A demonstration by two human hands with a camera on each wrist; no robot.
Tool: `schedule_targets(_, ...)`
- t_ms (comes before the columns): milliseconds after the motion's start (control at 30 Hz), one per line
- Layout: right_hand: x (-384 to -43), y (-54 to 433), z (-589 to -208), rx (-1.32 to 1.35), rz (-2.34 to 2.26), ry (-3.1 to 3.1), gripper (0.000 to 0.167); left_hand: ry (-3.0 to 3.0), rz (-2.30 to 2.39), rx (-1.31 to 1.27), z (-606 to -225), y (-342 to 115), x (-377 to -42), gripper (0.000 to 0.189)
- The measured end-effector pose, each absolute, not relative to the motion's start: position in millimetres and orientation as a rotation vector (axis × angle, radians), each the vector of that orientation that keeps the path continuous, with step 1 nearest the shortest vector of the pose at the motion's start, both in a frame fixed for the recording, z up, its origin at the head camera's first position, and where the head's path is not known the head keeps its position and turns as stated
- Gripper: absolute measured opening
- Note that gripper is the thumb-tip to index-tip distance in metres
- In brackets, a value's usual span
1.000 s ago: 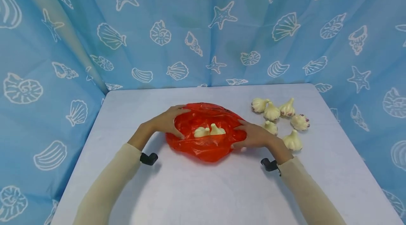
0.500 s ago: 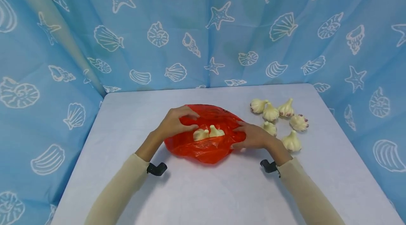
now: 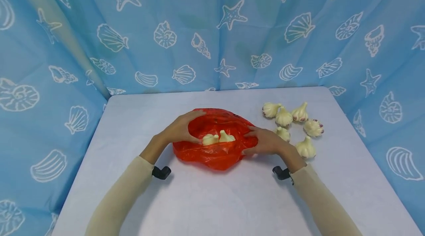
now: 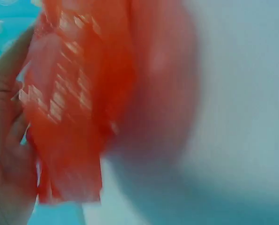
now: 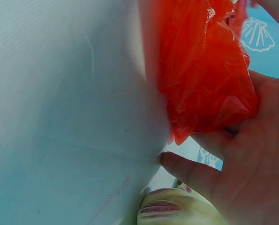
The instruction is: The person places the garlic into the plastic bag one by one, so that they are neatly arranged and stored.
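A red plastic bag lies mid-table with its mouth open upward. Two pale garlic bulbs show inside; what lies deeper is hidden. At the bag's left side, my left hand has thumb and fingers spread wide along the mouth. In the left wrist view, crumpled red plastic lies against that palm. On the opposite side my right hand touches the rim, its fingers apart. The right wrist view has that hand's thumb extended, away from the plastic.
Several more garlic bulbs lie on the right of the white table, one close to my right wrist. A blue curtain with shell prints hangs behind and along both sides.
My left hand first reached rightward over the bag's mouth, then its thumb and fingers spread apart and it drew slightly left. My right hand and the bag look nearly unchanged.
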State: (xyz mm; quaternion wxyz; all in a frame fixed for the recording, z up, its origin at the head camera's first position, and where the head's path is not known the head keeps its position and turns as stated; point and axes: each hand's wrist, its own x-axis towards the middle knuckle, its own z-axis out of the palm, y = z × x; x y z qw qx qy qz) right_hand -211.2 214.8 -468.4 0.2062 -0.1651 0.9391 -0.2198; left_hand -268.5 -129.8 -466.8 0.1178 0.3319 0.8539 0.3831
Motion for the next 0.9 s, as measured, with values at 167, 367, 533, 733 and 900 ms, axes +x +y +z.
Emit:
schedule_targets(167,-211.8,215.7,-468.8,-0.476,-0.626,2.633,0.08,2.499,1.269,1.158,-456.2,-126.1,-263.1,0.077)
schedule_targets(367,-210.4,214.6,-467.0,-0.461,-0.632,2.623,0.079,2.546,1.077,0.945,-474.9,-131.5,-270.0,0.081)
schedule_targets(533,-209.0,213.8,-465.9,-0.467,-0.619,2.621,0.078,2.488,1.193,0.821,-492.1,-134.9,-276.1,0.085)
schedule_targets(733,-208.0,214.9,-464.6,-0.472,-0.644,2.619,0.078,2.449,1.186,0.807,-498.0,-136.9,-276.0,0.092)
schedule_targets(900,-208.3,215.9,-467.3,-0.464,-0.64,2.611,0.077,2.421,1.081,0.847,-504.9,-144.1,-272.6,0.105)
